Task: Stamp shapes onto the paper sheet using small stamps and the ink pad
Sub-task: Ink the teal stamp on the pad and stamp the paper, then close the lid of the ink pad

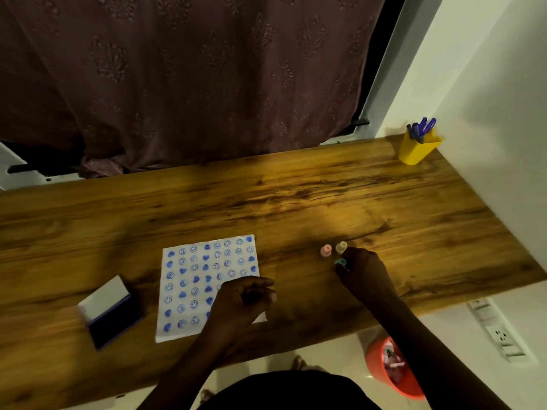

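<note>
A white paper sheet lies on the wooden desk, covered with several blue smiley and heart prints. Left of it the ink pad lies with its white lid hinged up. My left hand rests loosely curled on the sheet's lower right corner, holding nothing. To the right, a pink stamp and a beige stamp stand upright on the desk. My right hand is just beside them, fingertips pinching a small teal stamp.
A yellow cup with purple pens stands at the desk's far right corner by the wall. A dark curtain hangs behind the desk. Below the front edge are an orange bin on the floor and a wall socket strip.
</note>
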Available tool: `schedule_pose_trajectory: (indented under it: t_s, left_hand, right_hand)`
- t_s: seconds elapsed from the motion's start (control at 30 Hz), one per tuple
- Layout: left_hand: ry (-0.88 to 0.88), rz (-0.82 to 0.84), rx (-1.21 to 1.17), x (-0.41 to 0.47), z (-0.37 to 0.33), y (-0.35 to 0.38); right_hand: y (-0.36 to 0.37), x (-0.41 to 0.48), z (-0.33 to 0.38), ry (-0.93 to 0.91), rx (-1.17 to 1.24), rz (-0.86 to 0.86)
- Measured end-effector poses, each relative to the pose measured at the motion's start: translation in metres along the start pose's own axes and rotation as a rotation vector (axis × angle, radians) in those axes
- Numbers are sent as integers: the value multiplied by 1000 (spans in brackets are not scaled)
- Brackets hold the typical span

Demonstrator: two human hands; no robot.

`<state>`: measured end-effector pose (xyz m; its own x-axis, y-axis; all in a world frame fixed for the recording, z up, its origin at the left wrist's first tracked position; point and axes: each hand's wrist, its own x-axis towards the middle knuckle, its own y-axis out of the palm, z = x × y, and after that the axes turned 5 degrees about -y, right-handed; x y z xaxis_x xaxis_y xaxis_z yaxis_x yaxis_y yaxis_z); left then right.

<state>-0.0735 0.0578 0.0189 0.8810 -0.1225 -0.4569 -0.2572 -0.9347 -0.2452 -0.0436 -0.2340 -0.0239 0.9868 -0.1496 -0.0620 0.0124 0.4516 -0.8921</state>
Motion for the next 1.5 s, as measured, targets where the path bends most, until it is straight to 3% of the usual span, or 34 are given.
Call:
schedule_pose_trajectory:
  t_s: [0.37, 0.6, 0.97, 1.17, 1.5]
  left_hand:
    - [3, -21, -49, -2, 7, -6]
    - [16, -107, -71, -5, 18, -29]
    - [-11, -329, -210, -32, 47, -105]
    - [-13, -507, -289, -56, 68, -148]
    - [-73, -727, -57, -71, 131, -221]
  right_hand:
    - [-10, -8, 6, -14, 36, -51]
    - [-17, -21, 59, -215, 48, -178]
    - [26, -24, 198, -354, 303, 96]
    - [61, -13, 255, -406, 396, 390]
    - [133, -1, 341, -476, 279, 519]
